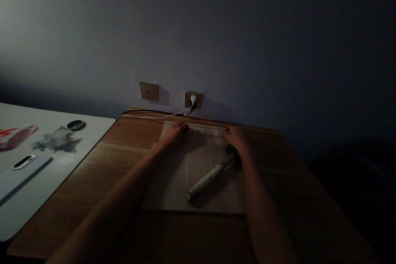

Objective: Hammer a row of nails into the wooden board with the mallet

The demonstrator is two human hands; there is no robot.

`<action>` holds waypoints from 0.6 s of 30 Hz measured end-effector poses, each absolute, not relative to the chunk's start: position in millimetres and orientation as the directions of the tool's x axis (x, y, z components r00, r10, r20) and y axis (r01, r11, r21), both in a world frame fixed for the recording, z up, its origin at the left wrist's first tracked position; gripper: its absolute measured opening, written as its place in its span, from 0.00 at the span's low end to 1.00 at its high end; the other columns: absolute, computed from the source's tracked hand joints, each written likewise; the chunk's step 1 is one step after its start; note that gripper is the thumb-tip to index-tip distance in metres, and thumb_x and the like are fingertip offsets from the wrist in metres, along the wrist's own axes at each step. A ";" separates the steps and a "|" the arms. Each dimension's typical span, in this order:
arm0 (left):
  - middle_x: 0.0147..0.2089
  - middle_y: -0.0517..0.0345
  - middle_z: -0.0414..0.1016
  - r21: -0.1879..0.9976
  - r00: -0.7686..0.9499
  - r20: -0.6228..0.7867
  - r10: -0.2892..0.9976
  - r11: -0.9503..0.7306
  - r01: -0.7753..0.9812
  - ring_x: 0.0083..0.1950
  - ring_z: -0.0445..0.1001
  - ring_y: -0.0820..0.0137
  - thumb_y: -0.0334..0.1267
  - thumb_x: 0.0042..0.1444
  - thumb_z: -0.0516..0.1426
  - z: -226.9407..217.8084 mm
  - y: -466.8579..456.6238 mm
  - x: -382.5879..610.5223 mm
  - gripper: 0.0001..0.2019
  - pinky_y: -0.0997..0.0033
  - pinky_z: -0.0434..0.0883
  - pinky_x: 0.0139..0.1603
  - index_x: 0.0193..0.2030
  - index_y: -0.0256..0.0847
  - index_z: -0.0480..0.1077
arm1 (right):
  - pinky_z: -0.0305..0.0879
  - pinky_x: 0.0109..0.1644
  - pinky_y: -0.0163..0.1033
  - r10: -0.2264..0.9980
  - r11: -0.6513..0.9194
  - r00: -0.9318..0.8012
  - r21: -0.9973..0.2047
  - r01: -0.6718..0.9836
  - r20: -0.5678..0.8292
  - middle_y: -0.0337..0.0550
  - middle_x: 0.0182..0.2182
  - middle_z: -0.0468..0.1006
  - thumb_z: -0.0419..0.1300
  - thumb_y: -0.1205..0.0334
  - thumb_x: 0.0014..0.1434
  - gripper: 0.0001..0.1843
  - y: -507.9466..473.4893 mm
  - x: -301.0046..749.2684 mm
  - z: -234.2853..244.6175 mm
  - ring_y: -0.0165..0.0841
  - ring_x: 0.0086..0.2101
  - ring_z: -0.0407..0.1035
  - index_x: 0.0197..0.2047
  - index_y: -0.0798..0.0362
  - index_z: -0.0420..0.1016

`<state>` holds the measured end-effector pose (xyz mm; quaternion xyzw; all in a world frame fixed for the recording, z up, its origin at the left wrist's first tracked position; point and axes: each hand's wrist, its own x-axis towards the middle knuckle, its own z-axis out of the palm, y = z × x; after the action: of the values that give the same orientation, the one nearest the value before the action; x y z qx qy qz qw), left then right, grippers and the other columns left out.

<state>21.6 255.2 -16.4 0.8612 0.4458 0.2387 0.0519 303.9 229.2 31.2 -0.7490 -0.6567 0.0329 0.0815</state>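
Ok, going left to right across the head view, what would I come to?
Red-and-white packet, dark oval object, left wall plate, left hand, white plug, right hand. I left out the hammer, since its span overlaps the plug's and the right hand's.

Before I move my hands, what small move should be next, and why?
Perhaps lift the hammer aside with your right hand: it lies unheld on the board, its head near that hand, while that hand and your left hand are both at the board's far edge.
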 end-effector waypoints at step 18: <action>0.41 0.52 0.78 0.363 0.510 0.318 0.799 -0.600 0.713 0.41 0.76 0.66 0.31 0.60 0.54 0.7 259.8 15.1 0.08 0.71 0.70 0.45 0.38 0.39 0.76 | 0.67 0.48 0.39 0.989 -0.143 0.148 -0.113 0.983 0.030 0.55 0.44 0.84 0.55 0.67 0.65 0.15 229.7 303.5 27.3 0.41 0.46 0.78 0.46 0.53 0.83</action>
<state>15.1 259.8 0.7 0.8640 0.4375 0.2313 0.0930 303.5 229.7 27.3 -0.7557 -0.6523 0.0254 0.0526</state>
